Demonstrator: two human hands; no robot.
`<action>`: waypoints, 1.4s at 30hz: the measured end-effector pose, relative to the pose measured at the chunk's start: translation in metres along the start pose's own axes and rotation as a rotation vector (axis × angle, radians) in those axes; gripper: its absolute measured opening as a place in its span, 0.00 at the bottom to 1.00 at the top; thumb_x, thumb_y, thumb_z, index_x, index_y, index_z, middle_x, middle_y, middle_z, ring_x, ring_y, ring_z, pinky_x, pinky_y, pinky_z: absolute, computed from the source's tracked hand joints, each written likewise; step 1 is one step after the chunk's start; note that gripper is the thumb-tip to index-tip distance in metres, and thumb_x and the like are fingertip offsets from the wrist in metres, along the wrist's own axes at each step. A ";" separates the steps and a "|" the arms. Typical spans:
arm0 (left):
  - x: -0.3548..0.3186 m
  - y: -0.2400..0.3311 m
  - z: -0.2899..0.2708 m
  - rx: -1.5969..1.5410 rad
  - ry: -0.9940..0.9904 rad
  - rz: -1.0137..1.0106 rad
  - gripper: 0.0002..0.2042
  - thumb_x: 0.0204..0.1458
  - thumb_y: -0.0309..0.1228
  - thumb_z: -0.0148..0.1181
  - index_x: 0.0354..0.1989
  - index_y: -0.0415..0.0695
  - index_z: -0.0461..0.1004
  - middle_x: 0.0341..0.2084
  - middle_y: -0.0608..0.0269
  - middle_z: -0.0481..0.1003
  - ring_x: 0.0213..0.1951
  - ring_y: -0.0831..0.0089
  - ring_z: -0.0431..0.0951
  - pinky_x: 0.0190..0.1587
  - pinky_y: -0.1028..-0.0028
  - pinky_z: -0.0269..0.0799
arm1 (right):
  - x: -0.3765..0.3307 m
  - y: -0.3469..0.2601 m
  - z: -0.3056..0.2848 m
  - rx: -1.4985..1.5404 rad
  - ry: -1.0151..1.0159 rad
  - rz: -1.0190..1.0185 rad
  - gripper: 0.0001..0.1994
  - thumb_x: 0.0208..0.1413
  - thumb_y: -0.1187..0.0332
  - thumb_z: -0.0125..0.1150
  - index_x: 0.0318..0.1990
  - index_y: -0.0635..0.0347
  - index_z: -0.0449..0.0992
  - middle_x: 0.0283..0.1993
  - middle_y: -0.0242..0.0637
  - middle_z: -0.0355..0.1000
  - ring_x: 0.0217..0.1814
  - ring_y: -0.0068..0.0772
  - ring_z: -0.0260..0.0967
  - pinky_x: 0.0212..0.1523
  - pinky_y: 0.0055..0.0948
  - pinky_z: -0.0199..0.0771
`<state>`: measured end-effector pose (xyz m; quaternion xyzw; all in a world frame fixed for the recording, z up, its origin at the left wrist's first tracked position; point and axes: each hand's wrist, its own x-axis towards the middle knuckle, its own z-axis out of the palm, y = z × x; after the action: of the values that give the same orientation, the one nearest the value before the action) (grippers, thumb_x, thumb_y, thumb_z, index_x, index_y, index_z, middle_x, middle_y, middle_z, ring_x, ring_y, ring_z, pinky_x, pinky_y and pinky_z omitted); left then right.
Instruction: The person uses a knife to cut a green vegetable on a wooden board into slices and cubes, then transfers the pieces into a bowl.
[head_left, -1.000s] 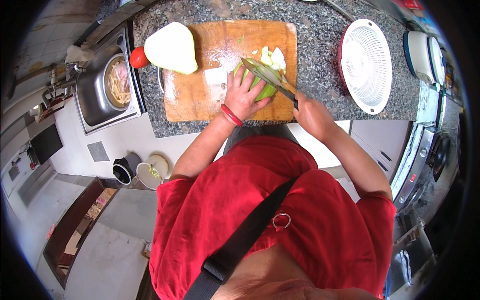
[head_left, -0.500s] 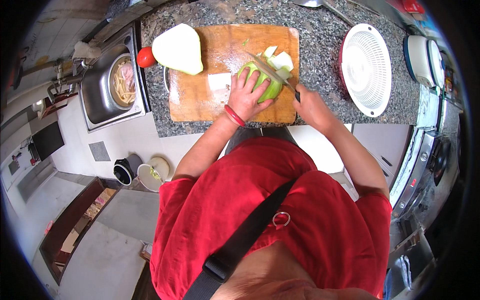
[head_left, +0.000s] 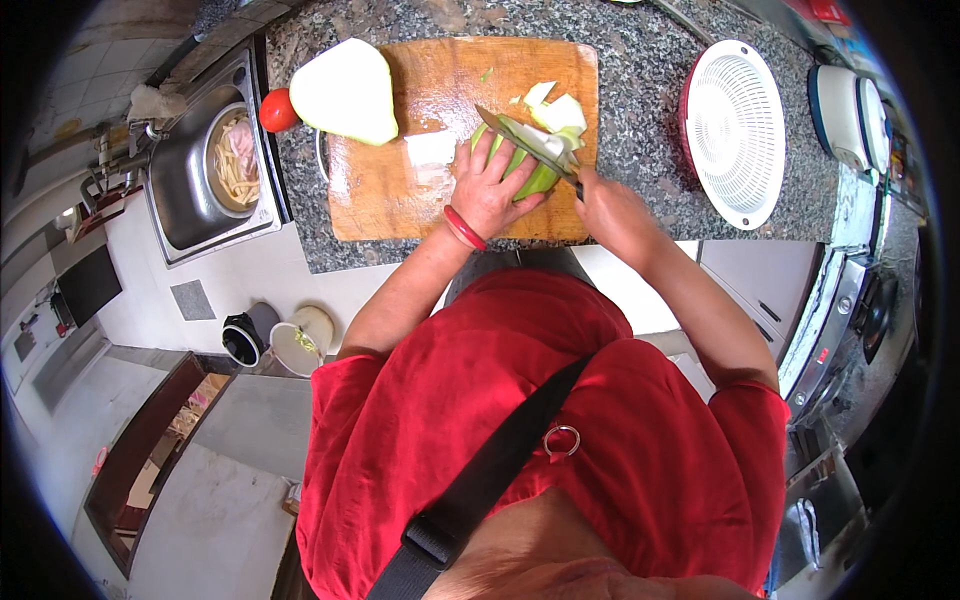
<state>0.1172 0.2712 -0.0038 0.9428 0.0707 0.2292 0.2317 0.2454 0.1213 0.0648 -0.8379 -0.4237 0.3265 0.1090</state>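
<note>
My left hand point(head_left: 488, 188), with a red bangle at its wrist, presses with fingers spread on a green gourd piece point(head_left: 541, 183) on the wooden cutting board point(head_left: 390, 212). My right hand point(head_left: 615, 214) is closed round the black handle of a kitchen knife point(head_left: 492, 119). Its blade lies slanted along the gourd's far right side, close to my left fingertips. A pale slice leans by the blade. Just beyond are several cut gourd chunks point(head_left: 563, 112). A large pale, pear-shaped gourd half point(head_left: 345, 92) rests over the board's far left corner, beside a red tomato point(head_left: 279, 110).
A white strainer basket point(head_left: 738, 135) stands on the granite counter point(head_left: 640, 110) to the right. At left, the steel sink point(head_left: 185, 200) holds a bowl point(head_left: 215, 185) of pale strips and pink meat. Two bins point(head_left: 318, 325) stand on the floor at lower left.
The knife has shifted slightly left and toward me, and a pale slice now shows against its blade. My left hand stays on the gourd. The whole view has shifted a little.
</note>
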 end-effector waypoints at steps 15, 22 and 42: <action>-0.004 0.002 -0.001 0.028 0.020 -0.047 0.24 0.27 0.36 0.71 0.39 0.48 0.75 0.46 0.51 0.66 0.53 0.48 0.63 0.52 0.54 0.62 | -0.030 0.003 -0.012 0.037 0.044 -0.038 0.11 0.50 0.70 0.54 0.36 0.67 0.64 0.25 0.56 0.70 0.30 0.58 0.70 0.32 0.50 0.69; -0.008 -0.001 0.005 -0.008 0.029 -0.027 0.25 0.28 0.39 0.70 0.39 0.48 0.73 0.45 0.55 0.67 0.52 0.51 0.61 0.50 0.49 0.58 | -0.034 0.003 -0.010 -0.040 -0.008 -0.008 0.11 0.50 0.69 0.54 0.36 0.66 0.64 0.25 0.53 0.71 0.30 0.57 0.71 0.32 0.49 0.70; -0.004 0.001 -0.001 0.014 0.054 -0.032 0.23 0.27 0.36 0.71 0.38 0.47 0.76 0.43 0.54 0.68 0.51 0.50 0.65 0.51 0.55 0.63 | -0.025 0.001 -0.014 0.028 0.046 -0.076 0.12 0.51 0.70 0.52 0.40 0.67 0.63 0.24 0.58 0.70 0.29 0.61 0.69 0.31 0.51 0.68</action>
<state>0.1128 0.2698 -0.0041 0.9365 0.0934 0.2505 0.2269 0.2442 0.1019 0.0865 -0.8269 -0.4479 0.3088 0.1425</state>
